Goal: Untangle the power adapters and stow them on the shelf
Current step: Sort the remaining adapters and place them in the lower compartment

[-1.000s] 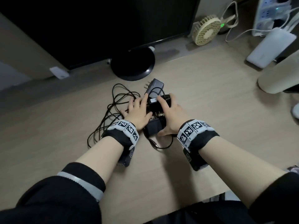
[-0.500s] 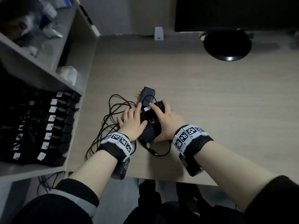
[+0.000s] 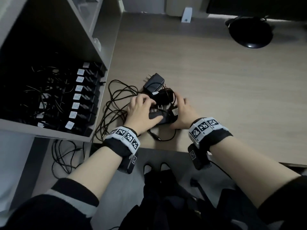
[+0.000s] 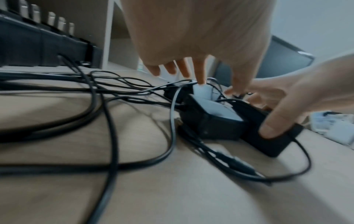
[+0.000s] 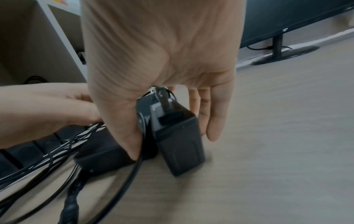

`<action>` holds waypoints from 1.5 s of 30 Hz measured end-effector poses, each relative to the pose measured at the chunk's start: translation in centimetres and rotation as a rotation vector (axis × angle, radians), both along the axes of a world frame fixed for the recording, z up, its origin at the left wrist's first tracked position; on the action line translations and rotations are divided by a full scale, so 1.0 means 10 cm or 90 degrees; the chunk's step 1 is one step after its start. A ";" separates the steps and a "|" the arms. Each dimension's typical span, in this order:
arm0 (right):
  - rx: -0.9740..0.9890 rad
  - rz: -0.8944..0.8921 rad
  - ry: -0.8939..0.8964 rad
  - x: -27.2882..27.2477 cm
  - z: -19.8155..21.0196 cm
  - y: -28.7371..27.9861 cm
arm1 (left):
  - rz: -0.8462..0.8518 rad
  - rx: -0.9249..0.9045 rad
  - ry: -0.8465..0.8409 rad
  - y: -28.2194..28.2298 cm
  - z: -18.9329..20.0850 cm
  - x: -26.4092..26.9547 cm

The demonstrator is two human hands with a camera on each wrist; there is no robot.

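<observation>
Several black power adapters [image 3: 163, 97] lie in a pile near the desk's front edge, their thin black cables [image 3: 114, 100] tangled to the left. My left hand [image 3: 141, 110] rests on the pile with straight fingers, and its index finger touches a white label [image 4: 203, 91]. My right hand [image 3: 181, 110] holds the right-hand adapter [image 5: 178, 136] between thumb and fingers. One adapter [image 3: 153, 83] sticks out at the far side with its prongs up. The open shelf [image 3: 49, 132] stands to the left.
A row of labelled black adapters [image 3: 83, 100] fills the shelf's lower compartment, close to the cable tangle. A loose barrel plug [image 3: 155, 137] lies near the desk's front edge. A monitor base [image 3: 250, 33] stands at the far right. More cables [image 3: 63, 156] hang below the shelf.
My head has turned left and down, bringing the shelf into view. Both hands have stayed on the adapter pile, and the right hand's fingers have shifted toward its right side.
</observation>
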State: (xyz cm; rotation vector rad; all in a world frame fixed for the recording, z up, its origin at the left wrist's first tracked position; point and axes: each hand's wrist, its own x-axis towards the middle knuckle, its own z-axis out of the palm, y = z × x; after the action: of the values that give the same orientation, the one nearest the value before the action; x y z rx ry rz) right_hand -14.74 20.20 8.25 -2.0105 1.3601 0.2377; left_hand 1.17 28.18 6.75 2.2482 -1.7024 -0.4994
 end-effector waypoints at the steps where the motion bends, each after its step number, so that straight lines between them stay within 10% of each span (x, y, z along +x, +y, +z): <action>1: 0.020 -0.016 0.018 -0.02 0.00 -0.02 | -0.040 0.031 -0.010 0.00 0.00 -0.04; 10: 0.116 -0.143 -0.041 -0.24 0.09 -0.12 | -0.057 0.110 -0.102 -0.06 0.04 -0.16; 18: 0.331 -0.530 -0.466 -0.44 0.21 -0.29 | 0.081 0.023 0.325 -0.12 0.62 0.18; 29: 0.003 -0.625 -0.565 -0.27 1.05 -0.68 | 0.093 -0.041 0.655 -0.24 1.35 0.39; 38: -0.075 -0.446 -0.557 0.07 1.52 -0.56 | 0.031 -0.138 0.267 -0.30 1.61 0.38; 45: 0.281 -0.385 -0.542 0.22 1.62 -0.41 | -0.060 -0.253 0.148 -0.32 1.74 0.10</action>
State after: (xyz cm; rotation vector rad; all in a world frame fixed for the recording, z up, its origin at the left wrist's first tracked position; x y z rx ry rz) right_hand -12.56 16.06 24.47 -1.0468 1.1299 -0.5005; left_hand 2.17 25.00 24.15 1.7683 -1.6260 -0.3837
